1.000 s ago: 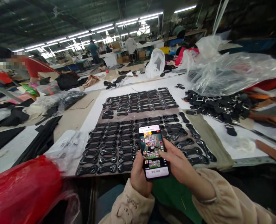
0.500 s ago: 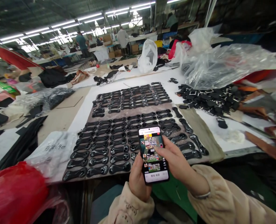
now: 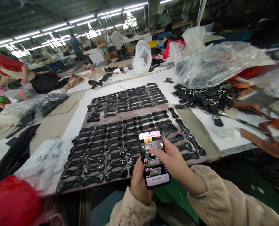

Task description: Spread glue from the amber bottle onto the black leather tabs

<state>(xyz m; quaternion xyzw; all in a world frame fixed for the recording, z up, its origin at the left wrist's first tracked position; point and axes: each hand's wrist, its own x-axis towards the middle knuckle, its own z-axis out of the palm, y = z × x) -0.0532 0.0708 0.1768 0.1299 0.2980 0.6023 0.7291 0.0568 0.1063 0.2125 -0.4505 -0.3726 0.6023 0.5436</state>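
A smartphone (image 3: 156, 180) with a lit screen is held upright in front of me, over the near edge of the table. My left hand (image 3: 139, 182) grips its lower left side. At its right edge, my right hand (image 3: 174, 161) is closed around the phone, the thumb over the screen. Beyond the phone, rows of glossy black bone-shaped pieces (image 3: 95, 158) lie on a grey-brown board (image 3: 120, 117). The phone and my hands hide some of them.
Black tabs with metal buckles (image 3: 204, 99) are heaped at the right, under clear plastic sheeting (image 3: 221, 64). A red plastic bag (image 3: 12, 201) lies at the near left, beside a white bag with handwriting (image 3: 46, 157). A person in red (image 3: 9, 64) bends over the table at far left.
The view has shifted, so the table and its contents sit farther left. My right thumb has moved left and slightly up across the screen. Both hands still hold the phone.
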